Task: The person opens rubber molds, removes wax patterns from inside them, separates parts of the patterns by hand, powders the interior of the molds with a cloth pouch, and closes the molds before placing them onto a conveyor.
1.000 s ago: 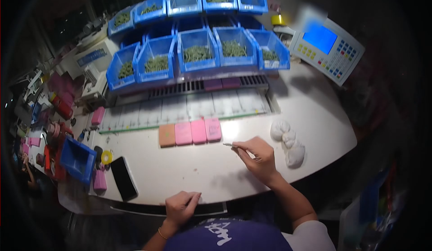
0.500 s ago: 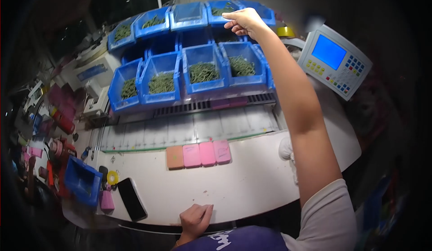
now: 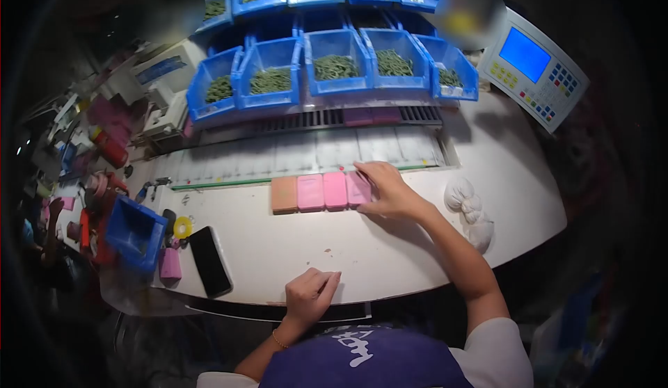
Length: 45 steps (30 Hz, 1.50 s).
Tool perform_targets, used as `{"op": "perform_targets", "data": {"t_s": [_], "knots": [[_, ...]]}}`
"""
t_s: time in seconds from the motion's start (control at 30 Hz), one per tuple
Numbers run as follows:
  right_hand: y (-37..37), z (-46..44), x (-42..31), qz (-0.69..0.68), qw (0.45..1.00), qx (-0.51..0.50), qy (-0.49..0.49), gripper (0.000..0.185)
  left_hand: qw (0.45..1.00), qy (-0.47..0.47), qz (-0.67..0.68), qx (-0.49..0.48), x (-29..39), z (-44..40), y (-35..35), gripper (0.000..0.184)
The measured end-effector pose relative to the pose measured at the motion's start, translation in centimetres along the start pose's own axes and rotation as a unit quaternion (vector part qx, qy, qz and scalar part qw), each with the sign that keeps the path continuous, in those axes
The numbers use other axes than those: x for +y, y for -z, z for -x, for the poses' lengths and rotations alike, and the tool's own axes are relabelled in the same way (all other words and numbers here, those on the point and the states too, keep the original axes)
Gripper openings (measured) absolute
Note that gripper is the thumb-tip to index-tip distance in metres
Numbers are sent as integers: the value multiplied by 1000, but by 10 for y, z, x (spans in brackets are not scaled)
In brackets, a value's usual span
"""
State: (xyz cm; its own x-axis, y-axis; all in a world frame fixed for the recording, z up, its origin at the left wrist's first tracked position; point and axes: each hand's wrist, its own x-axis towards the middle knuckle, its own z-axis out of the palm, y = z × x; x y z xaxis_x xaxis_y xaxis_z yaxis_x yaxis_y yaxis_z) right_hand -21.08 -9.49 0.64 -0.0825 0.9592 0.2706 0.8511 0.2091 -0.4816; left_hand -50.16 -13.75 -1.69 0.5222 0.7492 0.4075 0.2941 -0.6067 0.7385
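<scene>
My right hand [image 3: 388,192] is at the right end of a row of small rounded blocks. Its fingers and thumb span the far and near edges of the rightmost pink block [image 3: 357,189]. Left of that one stand two more pink blocks, the nearer neighbour [image 3: 335,190] and the one beyond [image 3: 311,192], then an orange-tan block [image 3: 284,194]. They sit side by side on the white table [image 3: 390,263]. Near the front edge my left hand [image 3: 310,295] rests with its fingers curled in and the thumb laid along them; nothing shows in it.
Tilted blue bins [image 3: 337,85] in tiers, many holding green stringy pieces, rise behind a marked white strip [image 3: 299,155]. A keypad device with a blue screen [image 3: 525,54] stands right, above a white knotted bundle [image 3: 470,211]. A phone [image 3: 210,261] and a blue bin [image 3: 136,231] are left.
My right hand has come down from the upper bins to the rightmost pink block. My left hand stays curled near the front edge. The camera view has shifted.
</scene>
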Motion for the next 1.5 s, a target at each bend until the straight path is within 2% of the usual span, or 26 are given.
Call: {"op": "perform_targets", "data": {"t_s": [0.03, 0.07, 0.13, 0.17, 0.2, 0.23, 0.27, 0.37, 0.43, 0.47, 0.5, 0.53, 0.57, 0.63, 0.67, 0.77, 0.83, 0.9, 1.0, 1.03, 1.1, 1.23, 1.3, 1.43, 1.5], "knots": [[-2, 1, -4, 9, 1000, 6, 1, 86, 999, 21, 23, 1, -2, 0, 1, 6], [-2, 8, -14, 28, 998, 58, 19, 77, 1000, 22, 12, 18, -5, 0, 1, 6], [2, 28, -45, 136, 983, 112, 45, 75, 967, 178, 178, 30, -6, -2, -5, 26], [2, 38, -63, 121, 984, 113, 63, 75, 968, 177, 174, 48, -2, -6, -6, 26], [1, 48, -81, 106, 985, 112, 76, 75, 977, 166, 132, 15, 3, -11, -7, 37], [2, 56, -99, 138, 978, 107, 116, 58, 984, 155, 90, -21, 9, -17, -9, 48], [-7, 65, -106, 134, 977, 94, 133, 59, 986, 149, 67, -40, 16, -23, -11, 57], [-22, 90, -121, 144, 972, 91, 165, 64, 981, 138, 139, -15, 10, -30, -35, 55], [-15, 101, -120, 136, 976, 61, 157, 67, 973, 149, 173, -47, 13, -31, -34, 51], [-2, 105, -128, -50, 994, 63, 78, 67, 969, 156, 177, -69, 22, -30, -31, 49], [5, 109, -130, -234, 970, 65, -5, 68, 965, 163, 182, -92, 27, -29, -30, 48], [10, 113, -122, -208, 974, 49, -68, 73, 965, 163, 183, -96, 28, -28, -32, 48], [11, 114, -121, -208, 974, 50, -71, 73, 965, 133, 204, -97, 28, -27, -35, 47], [17, 111, -125, -216, 946, -87, -225, 67, 961, 76, 245, -100, 28, -22, -41, 46], [0, 115, -113, -225, 962, -40, -151, 63, 967, 68, 217, -116, 25, -21, -42, 46], [-15, 122, -103, -268, 956, 1, -116, 56, 969, 37, 220, -107, 20, -17, -46, 45], [-16, 124, -102, -324, 935, -24, -145, 52, 969, 42, 219, -106, 22, -15, -45, 46], [-24, 126, -97, -398, 909, 37, -114, 49, 969, 42, 219, -106, 23, -16, -45, 47], [-23, 125, -99, -363, 924, 35, -111, 47, 968, 50, 217, -117, 20, -16, -46, 49], [-17, 122, -102, -364, 924, 35, -111, 47, 970, 19, 214, -114, 20, -16, -46, 49], [2, 112, -109, -345, 911, -64, -217, 43, 971, -11, 211, -113, 19, -17, -45, 50], [-8, 103, -102, -373, 893, -75, -240, 41, 969, 10, 207, -136, 20, -16, -43, 50], [-16, 107, -96, -400, 898, 4, -181, 43, 971, 20, 198, -133, 21, -14, -45, 50], [-17, 111, -98, -425, 884, 34, -191, 47, 969, 30, 212, -126, 28, -17, -41, 53], [4, 108, -108, -314, 920, -38, -229, 54, 966, 51, 225, -118, 28, -16, -38, 54]]}}
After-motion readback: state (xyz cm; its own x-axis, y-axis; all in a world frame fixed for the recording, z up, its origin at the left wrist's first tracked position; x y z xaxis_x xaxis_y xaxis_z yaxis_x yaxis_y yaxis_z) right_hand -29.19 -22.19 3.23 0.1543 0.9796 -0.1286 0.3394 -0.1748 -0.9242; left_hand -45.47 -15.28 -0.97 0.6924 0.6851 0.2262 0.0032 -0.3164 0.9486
